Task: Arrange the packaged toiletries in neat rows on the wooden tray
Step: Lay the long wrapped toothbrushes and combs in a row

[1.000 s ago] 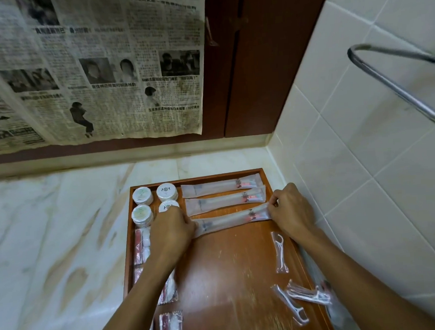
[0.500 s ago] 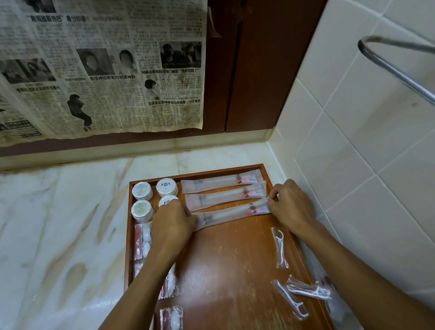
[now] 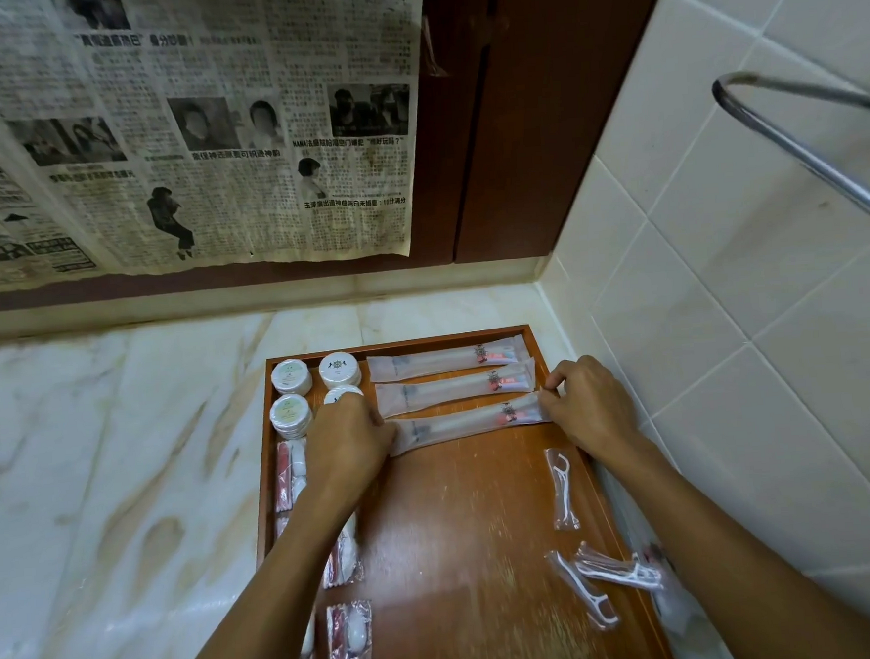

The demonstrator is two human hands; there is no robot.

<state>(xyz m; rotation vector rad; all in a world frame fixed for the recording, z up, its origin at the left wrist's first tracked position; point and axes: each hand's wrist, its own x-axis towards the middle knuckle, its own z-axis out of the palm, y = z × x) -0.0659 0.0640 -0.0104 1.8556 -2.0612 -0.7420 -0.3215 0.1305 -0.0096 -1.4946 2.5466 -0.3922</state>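
- Head view: the left hand (image 3: 350, 440) and the right hand (image 3: 590, 403) each pinch one end of a long toothbrush packet (image 3: 468, 422), fingers curled on its wrapper.
- The packet lies slightly askew between the hands, just below two toothbrush packets (image 3: 449, 374) already set in parallel at the far end of the wooden tray (image 3: 478, 532).
- Round soap tins (image 3: 289, 376) sit grouped at the far left; red-and-white sachets (image 3: 350, 649) run down the left edge.
- Judged roughly halfway: the floss picks (image 3: 589, 583) near the right rim lie scattered, one (image 3: 562, 490) apart from the others, not yet in rows.
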